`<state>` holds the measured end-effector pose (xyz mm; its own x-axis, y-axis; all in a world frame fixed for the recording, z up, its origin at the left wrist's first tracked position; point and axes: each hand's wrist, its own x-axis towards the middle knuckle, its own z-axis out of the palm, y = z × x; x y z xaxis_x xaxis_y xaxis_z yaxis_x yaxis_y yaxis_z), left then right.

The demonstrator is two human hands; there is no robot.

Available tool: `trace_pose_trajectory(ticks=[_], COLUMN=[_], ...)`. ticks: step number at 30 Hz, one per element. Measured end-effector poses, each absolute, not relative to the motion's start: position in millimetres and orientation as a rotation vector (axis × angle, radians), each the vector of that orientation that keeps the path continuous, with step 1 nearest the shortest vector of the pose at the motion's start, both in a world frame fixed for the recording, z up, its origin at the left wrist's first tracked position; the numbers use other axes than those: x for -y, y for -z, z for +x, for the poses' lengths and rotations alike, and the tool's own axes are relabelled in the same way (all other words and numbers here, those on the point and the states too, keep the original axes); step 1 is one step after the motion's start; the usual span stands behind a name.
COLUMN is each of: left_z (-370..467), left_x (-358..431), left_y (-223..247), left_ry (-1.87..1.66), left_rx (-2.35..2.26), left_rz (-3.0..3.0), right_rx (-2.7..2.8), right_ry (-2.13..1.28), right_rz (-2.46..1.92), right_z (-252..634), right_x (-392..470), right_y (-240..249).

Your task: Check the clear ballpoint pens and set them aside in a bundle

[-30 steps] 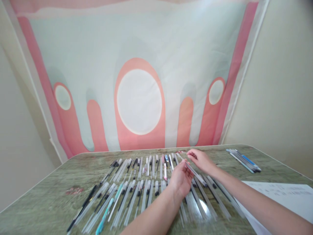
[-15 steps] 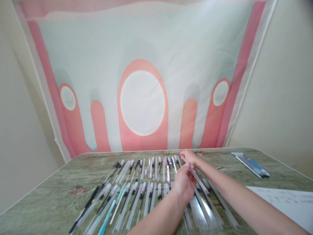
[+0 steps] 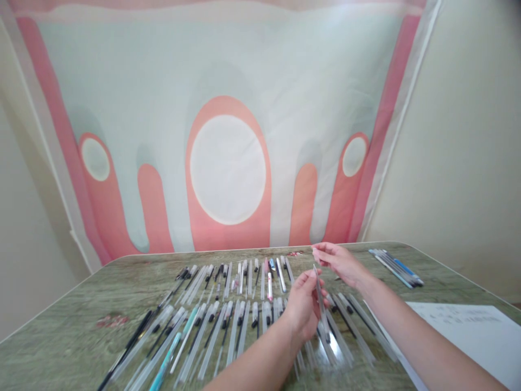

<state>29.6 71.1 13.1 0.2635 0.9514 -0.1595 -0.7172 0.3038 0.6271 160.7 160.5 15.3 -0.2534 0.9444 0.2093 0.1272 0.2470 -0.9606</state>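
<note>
My left hand (image 3: 304,305) is closed around a slim clear-barrelled pen (image 3: 321,309), its narrow tip pointing up and away from me. Just beyond that tip, my right hand (image 3: 340,263) is pinched, thumb against fingers. Something small and pale may be between its fingertips, but I cannot make out what it is. Below and around both hands lie pen parts in two rows: clear barrels (image 3: 240,331), dark refills and caps. A turquoise pen (image 3: 166,361) and a white-and-pink pen (image 3: 269,286) stand out among them.
The parts lie on a green wood-grain table (image 3: 61,326). At the right is a bundle of blue and grey pens (image 3: 396,267). A white sheet with writing (image 3: 459,331) lies near my right forearm. Behind the table hangs a pink and pale-green cloth (image 3: 228,168).
My right hand has drawn away from the pen's tip, so a gap shows between them. The pen in my left hand now stands steeper. The whole view has shifted slightly.
</note>
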Motion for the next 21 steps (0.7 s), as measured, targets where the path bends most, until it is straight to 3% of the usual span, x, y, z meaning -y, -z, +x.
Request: trace_pose_trajectory(ticks=[11, 21], left_z=[31.5, 29.6], left_x=[-70.6, -72.7], left_y=[-14.3, -15.9], left_ry=[-1.215, -1.211], left_rx=[-0.476, -0.497], left_rz=[0.502, 0.501], right_rx=[1.513, 1.465], right_ry=[-1.194, -1.024], right_rz=[-0.961, -1.005], right_z=[150.5, 154.9], right_x=[-129.1, -126.8], right_y=[-41.3, -46.1])
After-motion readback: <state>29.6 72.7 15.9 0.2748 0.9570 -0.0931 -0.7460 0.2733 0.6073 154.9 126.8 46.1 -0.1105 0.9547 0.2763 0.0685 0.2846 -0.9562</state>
